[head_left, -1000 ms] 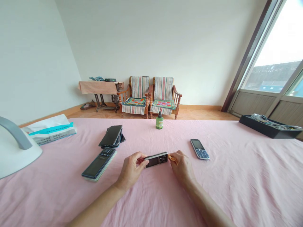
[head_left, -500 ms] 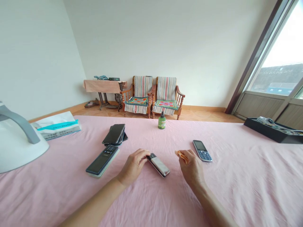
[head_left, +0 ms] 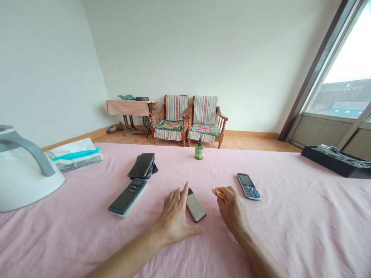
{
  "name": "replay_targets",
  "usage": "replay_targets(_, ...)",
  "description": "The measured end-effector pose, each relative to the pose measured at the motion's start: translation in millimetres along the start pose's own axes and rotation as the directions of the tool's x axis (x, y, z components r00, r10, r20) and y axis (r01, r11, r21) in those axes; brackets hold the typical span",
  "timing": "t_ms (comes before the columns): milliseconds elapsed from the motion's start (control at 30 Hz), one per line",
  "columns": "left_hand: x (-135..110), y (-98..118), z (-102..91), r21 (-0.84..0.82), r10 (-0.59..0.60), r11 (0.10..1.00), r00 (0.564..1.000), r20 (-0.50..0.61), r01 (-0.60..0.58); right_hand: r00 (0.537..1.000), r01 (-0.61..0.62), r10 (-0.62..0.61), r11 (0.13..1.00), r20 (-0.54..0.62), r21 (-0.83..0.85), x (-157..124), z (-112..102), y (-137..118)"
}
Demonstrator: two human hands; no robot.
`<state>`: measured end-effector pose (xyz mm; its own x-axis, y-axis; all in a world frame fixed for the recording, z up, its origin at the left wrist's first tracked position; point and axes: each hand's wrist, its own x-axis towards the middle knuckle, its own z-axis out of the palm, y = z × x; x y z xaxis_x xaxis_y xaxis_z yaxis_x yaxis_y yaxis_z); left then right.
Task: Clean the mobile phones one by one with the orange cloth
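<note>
Left hand point(head_left: 175, 218): palm down, grip spread wide, holding nothing. Silver-and-black bar-shaped phone point(head_left: 197, 206): flat on the pink-draped worktop point(head_left: 290, 231), between the hands. Right hand point(head_left: 234, 210): curled, grip pinched around a folded orange cloth point(head_left: 222, 196).

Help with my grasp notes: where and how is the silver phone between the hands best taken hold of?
Probably grip the silver phone by its long edges, near the middle, from above and the left. It lies flat, pale side up, so the thin edges offer the pinch. The left hand is open beside it; the right hand holds an orange cloth.
</note>
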<state>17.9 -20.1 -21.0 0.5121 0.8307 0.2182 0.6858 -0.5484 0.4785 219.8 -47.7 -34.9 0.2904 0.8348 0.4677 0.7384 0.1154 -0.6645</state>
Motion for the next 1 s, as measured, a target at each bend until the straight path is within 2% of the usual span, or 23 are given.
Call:
replay_targets(100,1.1,1.3,3.4,0.005,-0.032,0.999,0.998,-0.059,0.032,1.000,0.002,-0.002,1.000,-0.007,0.004,-0.6,0.1,0.3)
replay_targets(167,3.5,-1.7,1.0,-0.031,0.001,1.000,0.998,-0.061,-0.003,1.000,0.006,-0.006,1.000,-0.012,0.008,-1.4,0.5,1.6)
replay_targets(300,6.9,-11.5,-12.9,-0.144,0.133,0.982,0.988,0.079,-0.121,1.000,0.025,-0.024,0.999,-0.011,0.034,-1.5,2.3,3.8)
replay_targets(433,6.7,-18.4,-24.0,-0.217,0.189,0.965,0.966,0.178,-0.149,0.997,0.080,-0.082,0.991,0.008,0.110,-3.9,3.8,-3.6)
replay_targets(567,5.3,-19.6,-25.4,-0.248,0.194,0.958,0.962,0.191,-0.143,0.968,0.153,-0.192,0.963,0.162,0.223,-21.0,3.5,-28.1)
replay_targets(667,4.9,-20.2,-24.1,-0.289,0.203,0.946,0.963,0.179,-0.146,0.898,0.235,-0.306,0.941,0.316,0.242,-38.5,3.3,-47.5)
replay_targets(733,4.8,-21.5,-23.4,-0.314,0.214,0.937,0.963,0.165,-0.155,0.868,0.282,-0.344,0.935,0.358,0.215,-43.2,5.3,-53.7)
replay_targets(1000,4.0,-25.4,-21.2,-0.287,0.260,0.934,0.955,0.142,-0.211,0.909,0.316,-0.331,0.944,0.252,0.096,-3.2,33.3,-36.1)
